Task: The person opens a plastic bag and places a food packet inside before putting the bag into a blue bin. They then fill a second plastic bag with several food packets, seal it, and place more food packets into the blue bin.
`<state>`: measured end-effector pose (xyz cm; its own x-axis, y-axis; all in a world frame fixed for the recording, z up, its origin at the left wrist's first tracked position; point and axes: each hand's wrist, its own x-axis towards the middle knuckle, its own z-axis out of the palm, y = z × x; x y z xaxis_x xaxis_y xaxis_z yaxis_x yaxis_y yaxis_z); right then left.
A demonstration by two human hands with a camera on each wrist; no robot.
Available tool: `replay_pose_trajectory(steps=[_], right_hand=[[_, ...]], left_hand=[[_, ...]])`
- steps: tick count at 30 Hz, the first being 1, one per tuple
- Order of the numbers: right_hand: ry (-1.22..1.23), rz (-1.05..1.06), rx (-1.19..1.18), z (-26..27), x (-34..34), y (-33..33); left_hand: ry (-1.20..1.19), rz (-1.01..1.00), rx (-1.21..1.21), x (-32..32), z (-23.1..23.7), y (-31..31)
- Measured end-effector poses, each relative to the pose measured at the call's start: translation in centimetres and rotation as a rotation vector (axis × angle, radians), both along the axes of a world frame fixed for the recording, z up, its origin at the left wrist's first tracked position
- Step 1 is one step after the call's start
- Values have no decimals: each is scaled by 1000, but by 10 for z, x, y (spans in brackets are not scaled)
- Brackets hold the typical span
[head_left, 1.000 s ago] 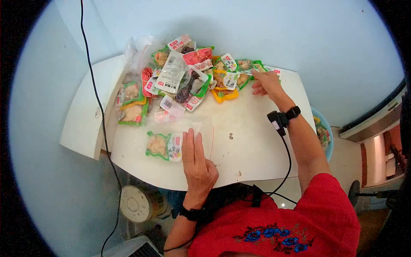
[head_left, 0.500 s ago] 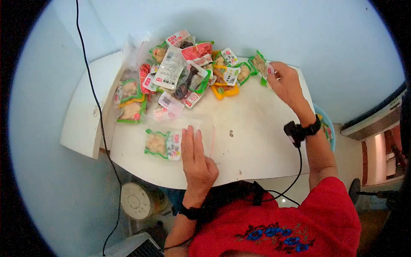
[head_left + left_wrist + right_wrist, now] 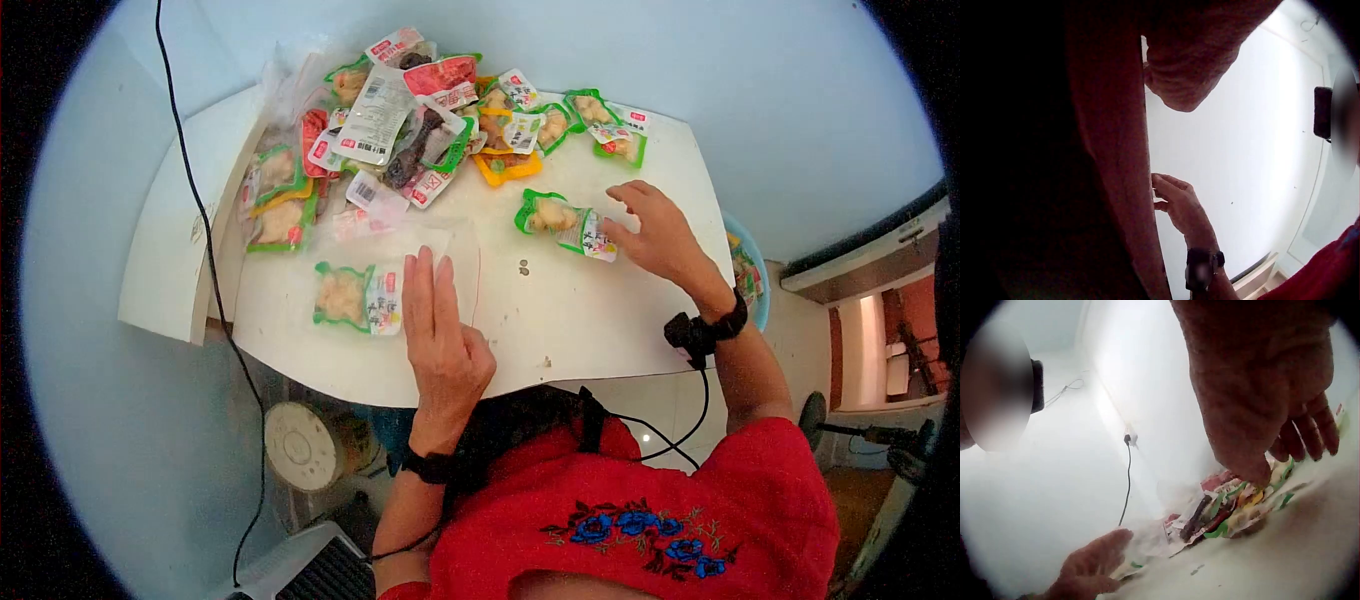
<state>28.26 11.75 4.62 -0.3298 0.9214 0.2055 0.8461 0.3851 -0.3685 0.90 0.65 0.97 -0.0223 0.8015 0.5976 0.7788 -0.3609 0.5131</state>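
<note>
Pale blue wall point(image 3: 620, 50) backs the white table point(image 3: 590, 320) in my head view. Along the table's far side I see a heap of sealed food packets point(image 3: 378, 115), with green, yellow and white edging. Beyond the right edge stands a light blue tub point(image 3: 765, 290) containing packets. Left hand point(image 3: 445, 345): fingers straight and close together, laid over a clear bag point(image 3: 455, 255), gripping nothing. One green-edged packet point(image 3: 342, 295) lies just beside these fingers; I cannot tell whether it is inside the bag or under it. Right hand point(image 3: 660, 235): fingers parted and slightly bent, thumb apart, no grip. A second green-edged packet point(image 3: 555, 217) is positioned at the thumb, white end toward the hand; I cannot confirm contact.
</note>
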Motion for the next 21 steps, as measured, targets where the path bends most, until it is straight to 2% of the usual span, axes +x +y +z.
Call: replay_pose_trajectory(steps=[2, 5, 8, 9, 12, 15, 18, 21], right_hand=[[-170, -2, -7, -6, -4, 6], [-201, -81, -22, -5, -15, 8], [-69, -139, -302, -1, -16, 14], [-44, -112, -254, -3, -17, 14], [55, -133, -384, 5, -21, 11], [-23, -102, -432, 10, -24, 16], [-38, -47, -374, -4, -16, 23], [160, 48, -256, -19, -9, 24]], left_hand=[[-8, -6, 7, 0, -1, 0], [-31, -12, 7, -2, 0, -1], [-66, -13, 10, -3, -2, -1], [-70, -15, 5, -3, -2, -2], [-74, -16, 18, -4, -4, 0], [-81, -17, 25, -5, -5, -1], [-95, -20, 32, -5, -5, -1], [-90, -19, 32, -5, -7, -1]])
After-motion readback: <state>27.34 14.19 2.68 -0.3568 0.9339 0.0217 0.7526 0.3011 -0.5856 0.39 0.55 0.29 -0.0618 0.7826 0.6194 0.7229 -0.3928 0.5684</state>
